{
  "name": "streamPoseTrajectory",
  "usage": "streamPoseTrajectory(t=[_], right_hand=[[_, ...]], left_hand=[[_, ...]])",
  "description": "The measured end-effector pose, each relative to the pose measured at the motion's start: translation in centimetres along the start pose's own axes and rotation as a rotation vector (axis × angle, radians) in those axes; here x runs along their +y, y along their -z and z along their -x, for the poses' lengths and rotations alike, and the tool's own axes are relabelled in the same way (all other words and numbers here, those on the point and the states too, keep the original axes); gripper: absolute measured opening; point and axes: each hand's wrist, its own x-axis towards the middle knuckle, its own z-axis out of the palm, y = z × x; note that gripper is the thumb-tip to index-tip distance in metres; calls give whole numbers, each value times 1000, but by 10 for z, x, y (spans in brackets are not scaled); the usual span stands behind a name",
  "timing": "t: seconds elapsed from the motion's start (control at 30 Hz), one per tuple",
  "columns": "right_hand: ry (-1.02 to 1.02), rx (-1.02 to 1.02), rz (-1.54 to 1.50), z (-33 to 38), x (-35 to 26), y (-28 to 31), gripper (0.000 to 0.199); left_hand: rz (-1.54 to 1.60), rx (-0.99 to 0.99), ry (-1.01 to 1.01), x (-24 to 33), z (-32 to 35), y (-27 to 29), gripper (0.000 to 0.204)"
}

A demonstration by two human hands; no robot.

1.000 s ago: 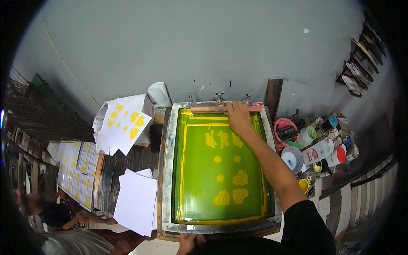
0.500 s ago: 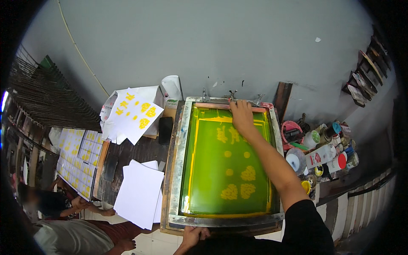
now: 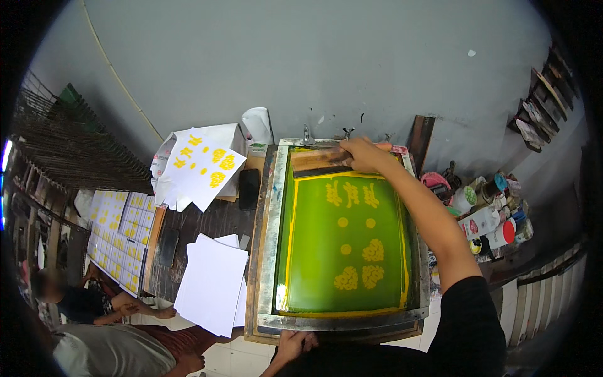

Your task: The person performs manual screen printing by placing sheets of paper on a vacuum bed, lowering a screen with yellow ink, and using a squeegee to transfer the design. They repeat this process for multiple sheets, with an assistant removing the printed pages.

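A screen printing frame (image 3: 267, 276) lies on the table before me, its green mesh (image 3: 317, 251) carrying yellow blossom-like shapes, characters and dots. At its far end my right hand (image 3: 366, 154) grips a wooden squeegee (image 3: 320, 161). The squeegee is tilted, showing its broad brown face and darker lower edge. Yellow ink (image 3: 290, 226) lines the borders of the mesh. By the frame's near edge is my left hand (image 3: 296, 342), fingers curled; what they hold, if anything, is hidden.
Left are white paper sheets (image 3: 210, 286), a printed sheet (image 3: 210, 164), a phone (image 3: 249, 190) and a rack of yellow prints (image 3: 116, 232). Ink containers (image 3: 480, 220) crowd the right side. Another person (image 3: 116, 352) sits at lower left, with someone else behind.
The squeegee has tipped at the far end of the mesh, so its broad face now shows. My right hand has turned with it. My left hand stays by the near edge.
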Motion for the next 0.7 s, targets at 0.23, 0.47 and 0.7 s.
streamPoseTrajectory(t=[0.23,0.47,0.7], right_hand=[[-132,524,189,24,-12,-32,32],[-134,402,84,14,-3,-22,41],[-67,132,-31,32,-16,-5,44]], left_hand=[[3,45,34,2,1,-5,25],[-17,41,28,6,1,-6,27],[-49,39,-35,7,0,-7,31]])
